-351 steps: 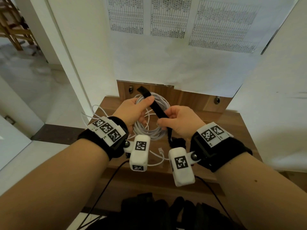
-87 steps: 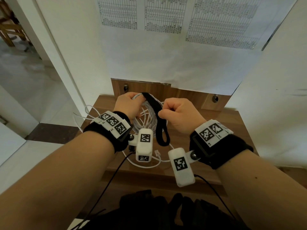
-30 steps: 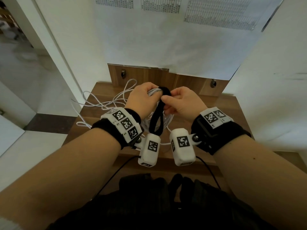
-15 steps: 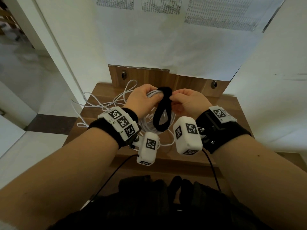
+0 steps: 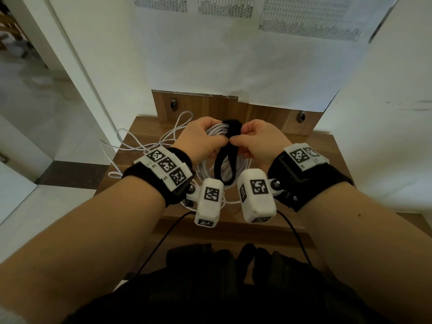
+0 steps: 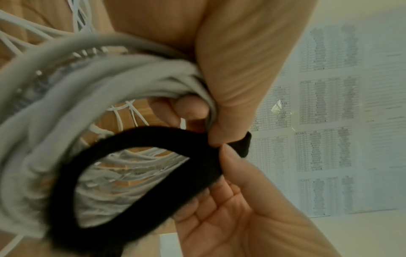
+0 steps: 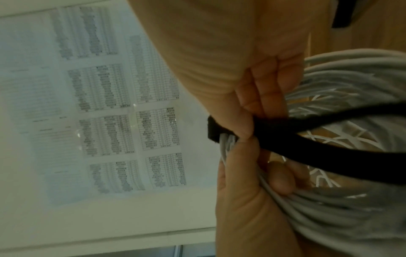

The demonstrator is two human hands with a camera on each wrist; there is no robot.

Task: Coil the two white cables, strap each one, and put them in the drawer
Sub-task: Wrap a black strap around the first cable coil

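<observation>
A coiled white cable (image 5: 242, 165) is held upright above the wooden table (image 5: 311, 146). My left hand (image 5: 219, 139) grips the coil's top, fingers curled round the bundle (image 6: 66, 83). A black strap (image 5: 232, 127) wraps over the coil's top, and its slack hangs as a loop (image 6: 140, 139) through the coil's middle. My right hand (image 5: 236, 143) pinches the strap (image 7: 307, 137) just below the wrap, thumb against my left thumb. The second white cable (image 5: 145, 146) lies loose and uncoiled on the table's left side, spilling over the edge.
A wooden back panel (image 5: 210, 106) with two metal knobs stands behind the table. Printed sheets (image 5: 233, 43) cover the wall above it. A white wall closes in on the right, and an open doorway lies to the left. Thin black leads (image 5: 163, 244) hang from my wrists.
The strap, which stood straight above the coil earlier, now wraps over its top with a loop hanging. Over the last second my right hand shifted its pinch closer to the wrap.
</observation>
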